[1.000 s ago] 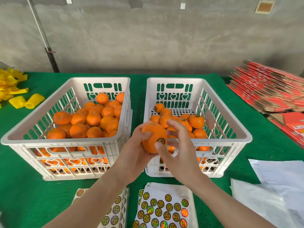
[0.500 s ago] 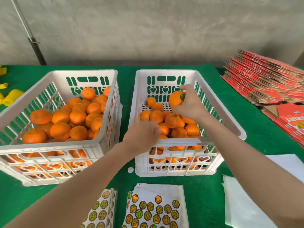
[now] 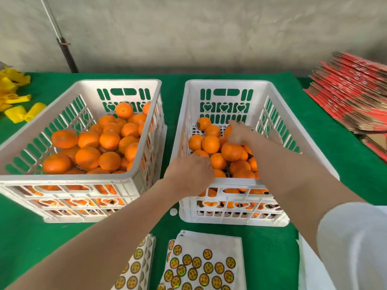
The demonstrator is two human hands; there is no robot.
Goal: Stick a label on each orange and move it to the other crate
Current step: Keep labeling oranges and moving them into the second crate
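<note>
Down went the right hand (image 3: 238, 133) since a moment ago: it now lies low on the pile in the right crate (image 3: 230, 208). Nearest, label sheets (image 3: 206, 262) lie on the green cloth (image 3: 272, 248). Next, the left hand (image 3: 189, 174) sits at the right crate's near rim, fingers curled, with nothing seen in it. Farther in, the right hand touches an orange (image 3: 227, 131) near the back wall; I cannot tell if it grips it. The left crate (image 3: 69, 178) holds many oranges too.
</note>
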